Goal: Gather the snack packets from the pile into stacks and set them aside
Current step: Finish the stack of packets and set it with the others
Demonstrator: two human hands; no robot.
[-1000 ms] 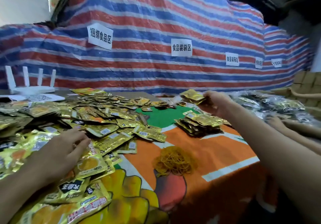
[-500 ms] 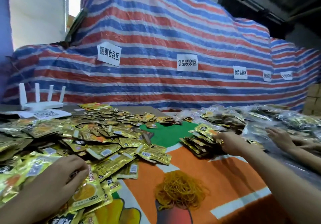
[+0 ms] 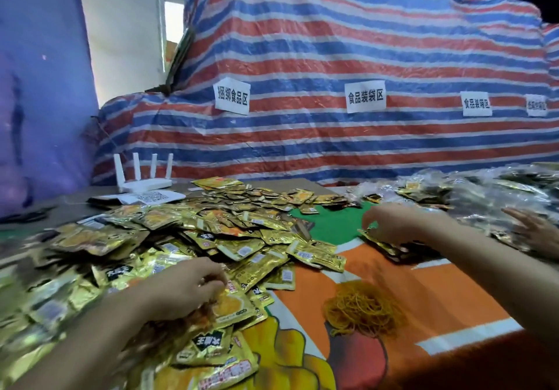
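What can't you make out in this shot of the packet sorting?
Head view only.
- Right hand: motion-blurred; its grip on the stack is unclear.
- Left hand: fingertips buried in the packet pile.
- Far-right sign: too small to read.
- Another person's hand: cut off by the right edge.

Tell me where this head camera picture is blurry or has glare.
Head view: the gold foil snack packets glare and smear toward the lower-left edge; the left hand and right hand look soft; the central white paper sign reads sharp, the far-right sign blurs.
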